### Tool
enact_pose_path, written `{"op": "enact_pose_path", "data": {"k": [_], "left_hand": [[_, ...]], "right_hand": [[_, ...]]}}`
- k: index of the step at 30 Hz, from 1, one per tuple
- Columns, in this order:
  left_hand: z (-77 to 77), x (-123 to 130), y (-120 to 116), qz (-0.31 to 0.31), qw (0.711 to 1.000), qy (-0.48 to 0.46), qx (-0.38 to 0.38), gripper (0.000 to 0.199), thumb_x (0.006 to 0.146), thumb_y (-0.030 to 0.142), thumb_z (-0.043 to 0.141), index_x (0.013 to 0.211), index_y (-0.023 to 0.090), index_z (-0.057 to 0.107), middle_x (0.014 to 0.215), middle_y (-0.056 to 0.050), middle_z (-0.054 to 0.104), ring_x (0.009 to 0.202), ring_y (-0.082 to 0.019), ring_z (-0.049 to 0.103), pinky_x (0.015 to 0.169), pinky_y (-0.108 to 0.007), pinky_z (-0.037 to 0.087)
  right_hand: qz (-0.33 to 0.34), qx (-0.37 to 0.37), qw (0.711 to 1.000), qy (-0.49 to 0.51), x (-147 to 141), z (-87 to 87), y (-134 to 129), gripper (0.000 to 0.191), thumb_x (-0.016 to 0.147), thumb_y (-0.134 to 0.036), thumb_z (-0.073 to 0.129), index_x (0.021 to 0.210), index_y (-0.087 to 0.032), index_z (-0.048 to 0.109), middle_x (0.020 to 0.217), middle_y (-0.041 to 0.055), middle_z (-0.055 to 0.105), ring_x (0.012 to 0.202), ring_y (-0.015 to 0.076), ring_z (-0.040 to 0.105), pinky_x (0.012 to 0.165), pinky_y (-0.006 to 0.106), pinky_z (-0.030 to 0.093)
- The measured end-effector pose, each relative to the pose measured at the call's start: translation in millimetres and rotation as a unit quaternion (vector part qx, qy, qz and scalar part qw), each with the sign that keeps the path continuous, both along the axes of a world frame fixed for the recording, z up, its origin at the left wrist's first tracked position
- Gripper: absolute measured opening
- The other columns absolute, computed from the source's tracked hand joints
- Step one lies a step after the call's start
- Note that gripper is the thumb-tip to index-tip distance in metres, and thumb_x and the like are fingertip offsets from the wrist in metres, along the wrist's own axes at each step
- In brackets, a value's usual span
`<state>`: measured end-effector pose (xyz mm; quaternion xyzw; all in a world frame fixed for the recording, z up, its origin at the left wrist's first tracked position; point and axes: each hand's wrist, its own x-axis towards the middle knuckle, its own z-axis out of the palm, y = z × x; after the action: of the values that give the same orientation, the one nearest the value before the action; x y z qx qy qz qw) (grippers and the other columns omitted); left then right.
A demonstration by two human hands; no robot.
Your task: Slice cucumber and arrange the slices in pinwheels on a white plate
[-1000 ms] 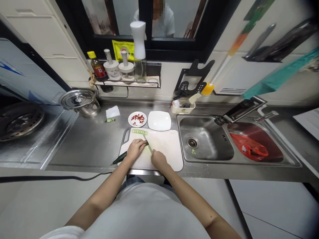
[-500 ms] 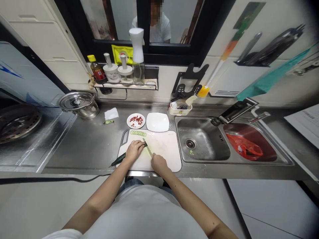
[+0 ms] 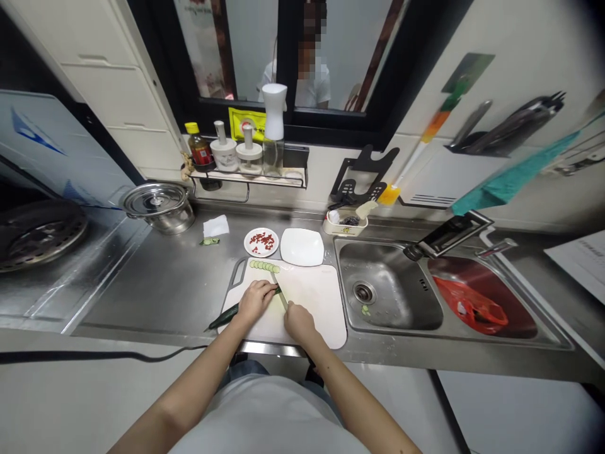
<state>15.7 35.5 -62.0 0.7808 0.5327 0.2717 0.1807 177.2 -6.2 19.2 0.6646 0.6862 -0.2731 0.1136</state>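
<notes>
Cucumber: whole-looking dark green length, centre of the frame, slanting from beyond the lower left edge of the cutting board up under the left hand; its near end is uncut.
Slices: a short row of pale green rounds, cut and set close together along the upper left of the board; this part is done.
Left to cut: judging by what shows, far more than has been sliced; the covered part cannot be measured.
Left hand: fingers bent and closed down on the cucumber, tips near its cut end.
Right hand: closed around the handle of the knife, whose blade points up and left beside the cut end; whether it is biting in, I cannot tell.
Red pieces: chopped small, scattered on the round plate just above the board, so their cutting looks finished.
White plate: beside the round one; the slices lie on the board, not on it.
Sink: right of the board, with a few pale green bits near the drain.
</notes>
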Motion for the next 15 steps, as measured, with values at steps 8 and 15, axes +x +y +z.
{"op": "enact_pose_path", "data": {"k": [8,15], "left_hand": [[4.5,0.1,-0.1,0.002,1.0,0.001,-0.005,0.024,0.093,0.028,0.052,0.107,0.026,0.071,0.1,-0.004,0.067,0.095,-0.019,0.056,0.087,-0.034,0.046],[6.1,-0.2,-0.1,0.003,1.0,0.001,-0.008,0.023,0.093,0.029,0.052,0.107,0.026,0.071,0.101,-0.004,0.067,0.097,-0.019,0.056,0.087,-0.033,0.046]], "right_hand": [[-0.002,0.0,1.0,-0.008,-3.5,3.0,4.8,0.036,0.092,-0.008,0.033,0.117,-0.01,0.059,0.105,0.0172,0.069,0.103,0.022,0.065,0.08,0.028,0.046],[0.002,-0.007,1.0,-0.018,4.6,2.2,-12.6,0.035,0.093,-0.009,0.033,0.117,-0.009,0.058,0.106,0.0178,0.069,0.104,0.024,0.065,0.08,0.029,0.045]]}}
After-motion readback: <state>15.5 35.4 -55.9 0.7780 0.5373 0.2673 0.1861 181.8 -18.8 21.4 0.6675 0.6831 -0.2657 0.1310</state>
